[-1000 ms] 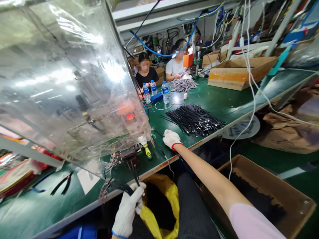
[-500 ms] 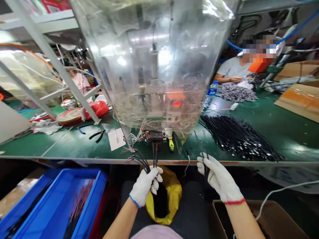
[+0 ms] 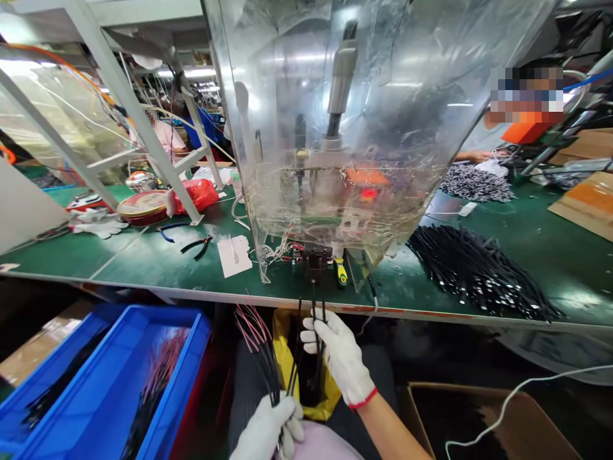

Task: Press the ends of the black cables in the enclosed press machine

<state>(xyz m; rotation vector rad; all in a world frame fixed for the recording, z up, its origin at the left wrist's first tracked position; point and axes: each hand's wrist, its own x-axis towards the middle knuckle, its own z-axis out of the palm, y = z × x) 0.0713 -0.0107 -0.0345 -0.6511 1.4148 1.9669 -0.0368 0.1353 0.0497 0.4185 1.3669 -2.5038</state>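
My left hand (image 3: 272, 427), in a white glove, is closed round a bunch of black cables (image 3: 268, 370) low in front of my lap. Their upper ends fan out into thin reddish wires (image 3: 253, 329). My right hand (image 3: 338, 348), gloved with a red cuff, pinches a couple of black cables (image 3: 320, 326) just below the bench edge. One of these points up at the small dark fixture (image 3: 317, 262) under the clear plastic guard (image 3: 345, 211); whether it enters the fixture I cannot tell.
A pile of black cables (image 3: 479, 271) lies right on the green bench (image 3: 158, 271). Pliers (image 3: 197, 245) and a yellow-handled tool (image 3: 340, 273) rest there too. Below stand blue bins (image 3: 119, 383), a yellow bag (image 3: 282, 332) and a brown box (image 3: 536, 415). A co-worker (image 3: 479, 140) sits far right.
My right hand has moved left with its cables, from the bench's right part to below the fixture. My left hand has drawn down and back from the fixture, still holding its bunch. The view has shifted.
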